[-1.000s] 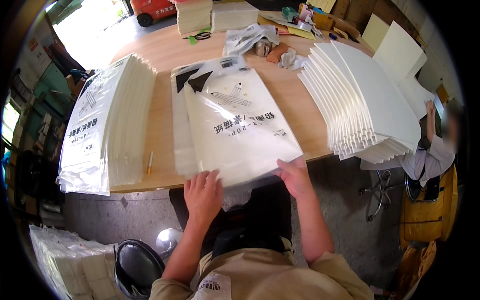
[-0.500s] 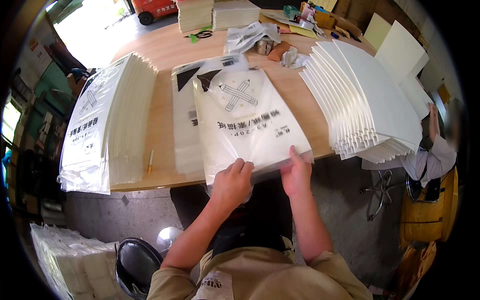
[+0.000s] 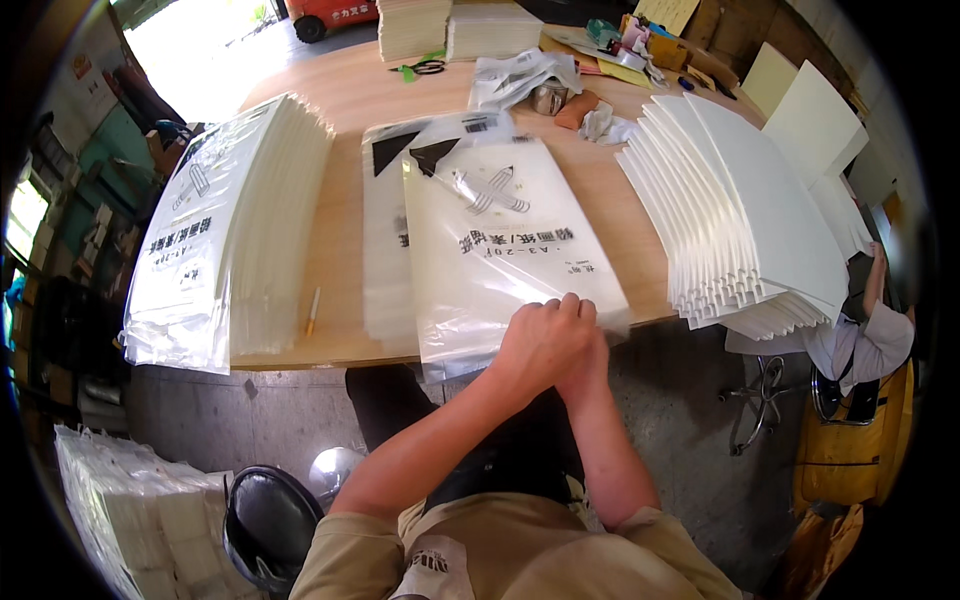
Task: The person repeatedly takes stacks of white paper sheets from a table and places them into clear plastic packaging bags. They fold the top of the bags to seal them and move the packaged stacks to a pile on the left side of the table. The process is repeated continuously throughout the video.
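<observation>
A clear plastic bag (image 3: pixel 500 285) with white paper inside lies on the table, its near edge reaching past the table's front. Crossed pencils and dark lettering are printed on it. At its near right corner, my left hand (image 3: pixel 548 338) is closed on the bag, knuckles up. Pressed against it from the right, partly underneath, is my right hand (image 3: pixel 592 368); its fingers are hidden. Another printed bag (image 3: pixel 385 250) lies partly beneath this one. To the left stands a thick stack of filled bags (image 3: pixel 240 220).
Fanned white paper sheets (image 3: pixel 745 200) sit at the table's right, beside a seated person (image 3: pixel 865 335). Scissors (image 3: pixel 425 67), paper stacks (image 3: pixel 490 32) and a crumpled plastic bag (image 3: pixel 515 78) are at the back. A cigarette (image 3: pixel 313 312) lies near the front edge. A black stool (image 3: pixel 270 525) stands below left.
My left hand has slid right along the bag's near edge to meet my right hand. The right thumb, seen on the bag before, is now covered. The view has shifted slightly.
</observation>
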### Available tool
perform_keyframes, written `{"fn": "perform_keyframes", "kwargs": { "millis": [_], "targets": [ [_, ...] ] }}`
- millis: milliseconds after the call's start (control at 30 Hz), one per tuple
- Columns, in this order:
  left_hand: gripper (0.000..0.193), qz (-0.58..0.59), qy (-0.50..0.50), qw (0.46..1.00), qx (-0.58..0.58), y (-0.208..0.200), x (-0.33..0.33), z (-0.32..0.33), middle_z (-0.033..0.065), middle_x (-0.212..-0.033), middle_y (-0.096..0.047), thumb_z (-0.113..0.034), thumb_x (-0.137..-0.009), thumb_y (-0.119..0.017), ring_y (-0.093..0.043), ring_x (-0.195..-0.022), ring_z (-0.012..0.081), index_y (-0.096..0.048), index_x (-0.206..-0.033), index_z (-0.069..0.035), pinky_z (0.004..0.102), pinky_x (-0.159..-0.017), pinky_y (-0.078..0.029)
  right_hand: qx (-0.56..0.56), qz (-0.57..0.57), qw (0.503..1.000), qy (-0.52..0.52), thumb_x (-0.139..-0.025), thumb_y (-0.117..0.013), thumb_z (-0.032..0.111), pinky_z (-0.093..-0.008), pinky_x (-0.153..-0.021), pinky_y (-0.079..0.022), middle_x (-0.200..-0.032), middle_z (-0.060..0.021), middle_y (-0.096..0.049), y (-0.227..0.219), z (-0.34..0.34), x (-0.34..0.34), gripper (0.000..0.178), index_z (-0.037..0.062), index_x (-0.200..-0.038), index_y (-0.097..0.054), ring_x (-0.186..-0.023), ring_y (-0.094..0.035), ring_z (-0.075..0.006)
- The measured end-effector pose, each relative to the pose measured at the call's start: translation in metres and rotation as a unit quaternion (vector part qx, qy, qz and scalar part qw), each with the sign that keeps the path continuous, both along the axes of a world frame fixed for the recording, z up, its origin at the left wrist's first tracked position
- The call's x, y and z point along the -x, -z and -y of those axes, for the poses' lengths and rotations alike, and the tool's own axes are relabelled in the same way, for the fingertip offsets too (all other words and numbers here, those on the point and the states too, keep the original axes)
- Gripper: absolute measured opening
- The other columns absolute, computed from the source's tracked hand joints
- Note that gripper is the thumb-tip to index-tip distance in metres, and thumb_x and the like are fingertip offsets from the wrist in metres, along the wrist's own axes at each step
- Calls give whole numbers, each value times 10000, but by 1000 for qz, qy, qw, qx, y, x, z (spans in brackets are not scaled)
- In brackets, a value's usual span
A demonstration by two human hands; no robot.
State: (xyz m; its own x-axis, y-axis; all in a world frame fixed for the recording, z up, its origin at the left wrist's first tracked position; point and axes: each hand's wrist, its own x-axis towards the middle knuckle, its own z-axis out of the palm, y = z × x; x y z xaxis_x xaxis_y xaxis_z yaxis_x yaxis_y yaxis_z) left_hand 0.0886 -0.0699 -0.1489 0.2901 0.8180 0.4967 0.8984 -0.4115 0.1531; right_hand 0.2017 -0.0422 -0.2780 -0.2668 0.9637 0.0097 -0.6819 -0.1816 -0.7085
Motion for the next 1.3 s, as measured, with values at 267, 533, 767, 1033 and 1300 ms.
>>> {"fn": "perform_keyframes", "kwargs": {
  "millis": [267, 533, 767, 1033, 1300],
  "targets": [
    [87, 16, -8, 999, 37, -4, 17, 28, 55, -708, -556, -73, -762, -627, -634, -594, 219, -567, -823, -58, 344, -515, -509, 120, 4, 990, 76, -1018, -505, 154, -316, -879, -512, -1182, -90, -592, -68, 7, 7, 281, 33, -1271, -523, -1033, -600, -197],
    [141, -2, 28, 1000, -12, -14, 7, 49, 51, -724, -534, -72, -737, -634, -623, -624, 207, -577, -861, -35, 326, -525, -509, 191, -151, 969, -31, -1020, -519, 130, -410, -951, -536, -1264, -147, -579, -84, -27, 13, 377, 22, -1376, -462, -1155, -600, -270],
    [339, 63, 43, 996, -48, -30, 28, 77, 70, -890, -632, -172, -769, -726, -652, -750, 227, -649, -1065, -27, 337, -661, -539, 120, -70, 988, 60, -1004, -532, 111, -464, -1040, -472, -1336, -126, -558, -75, -16, 15, 409, 20, -1394, -445, -1219, -570, -295],
    [720, 778, -152, 582, 180, -11, 164, 77, 129, -1489, -401, -218, -948, -666, -548, -1213, 283, -267, -1532, -80, 496, -876, -550, 105, -57, 992, 50, -1002, -530, 129, -438, -1094, -443, -1396, -130, -540, -113, -1, 34, 439, 21, -1416, -435, -1264, -549, -277],
    [732, 652, -179, 737, -7, -108, 237, 113, 157, -1264, -602, -27, -906, -656, -682, -918, 206, -274, -1530, -51, 301, -573, -593, 39, -173, 977, -119, -990, -556, 124, -447, -996, -508, -1361, -129, -558, -188, 10, 167, 454, 29, -1415, -430, -1232, -568, -293]
  ]
}}
